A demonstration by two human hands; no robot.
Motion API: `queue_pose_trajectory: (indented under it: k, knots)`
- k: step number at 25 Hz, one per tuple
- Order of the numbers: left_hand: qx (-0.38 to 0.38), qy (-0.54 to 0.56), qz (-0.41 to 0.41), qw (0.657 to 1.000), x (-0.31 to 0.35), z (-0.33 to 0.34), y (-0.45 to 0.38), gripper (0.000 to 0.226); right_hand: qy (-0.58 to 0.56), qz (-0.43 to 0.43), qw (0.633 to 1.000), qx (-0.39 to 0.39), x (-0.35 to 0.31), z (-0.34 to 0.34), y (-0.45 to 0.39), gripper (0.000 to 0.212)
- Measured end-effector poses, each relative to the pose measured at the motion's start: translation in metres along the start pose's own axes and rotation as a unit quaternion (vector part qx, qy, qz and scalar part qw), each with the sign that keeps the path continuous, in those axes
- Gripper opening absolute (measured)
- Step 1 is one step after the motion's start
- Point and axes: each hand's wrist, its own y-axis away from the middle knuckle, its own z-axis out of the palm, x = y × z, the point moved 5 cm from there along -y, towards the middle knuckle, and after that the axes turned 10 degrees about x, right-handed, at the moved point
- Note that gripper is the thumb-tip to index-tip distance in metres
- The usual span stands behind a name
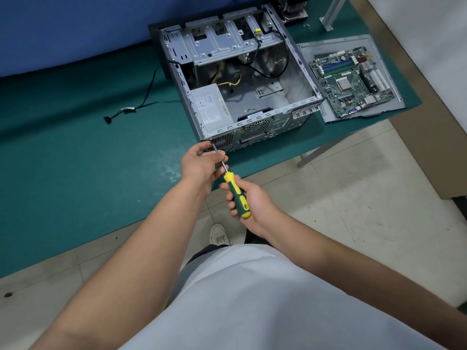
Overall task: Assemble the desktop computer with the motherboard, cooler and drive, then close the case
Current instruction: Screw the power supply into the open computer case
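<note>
Head view: the right hand [249, 198] grips one yellow-and-green-handled screwdriver [237, 194]. Its long steel shaft runs up-left to the near rear corner of the one open grey metal computer case [177, 72], pinched midway by the left hand [202, 164]. One green motherboard [351, 80] lies right of the case, nearer the right hand.

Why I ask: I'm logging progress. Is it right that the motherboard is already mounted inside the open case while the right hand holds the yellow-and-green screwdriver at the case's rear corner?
Not quite. The head view shows the motherboard lying outside the case, on a grey panel to its right. The rest holds: the right hand grips the screwdriver, tip at the rear corner.
</note>
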Motion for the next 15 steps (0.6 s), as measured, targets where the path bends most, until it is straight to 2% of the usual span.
queue_pose_trajectory:
  k: [2, 5, 7, 11, 15]
  knots:
    - [0.001, 0.002, 0.001, 1.000, 0.000, 0.000, -0.001, 0.042, 0.060, -0.066, 0.996, 0.027, -0.002, 0.001, -0.003, 0.029]
    - [0.002, 0.004, 0.004, 1.000, 0.000, -0.001, -0.002, 0.040, 0.138, -0.154, 0.975, 0.086, -0.008, -0.001, -0.004, 0.028]
    - [0.003, -0.001, 0.009, 1.000, 0.000, -0.001, -0.002, 0.040, 0.115, -0.139, 0.980, 0.079, -0.009, -0.001, -0.005, 0.023]
    - [0.014, -0.019, 0.018, 1.000, 0.000, -0.003, -0.003, 0.035, 0.085, -0.094, 0.992, 0.010, -0.009, 0.002, -0.005, 0.033]
    - [0.017, -0.025, 0.021, 0.999, -0.001, -0.003, -0.002, 0.035, 0.096, -0.074, 0.992, -0.023, -0.012, 0.000, -0.005, 0.034]
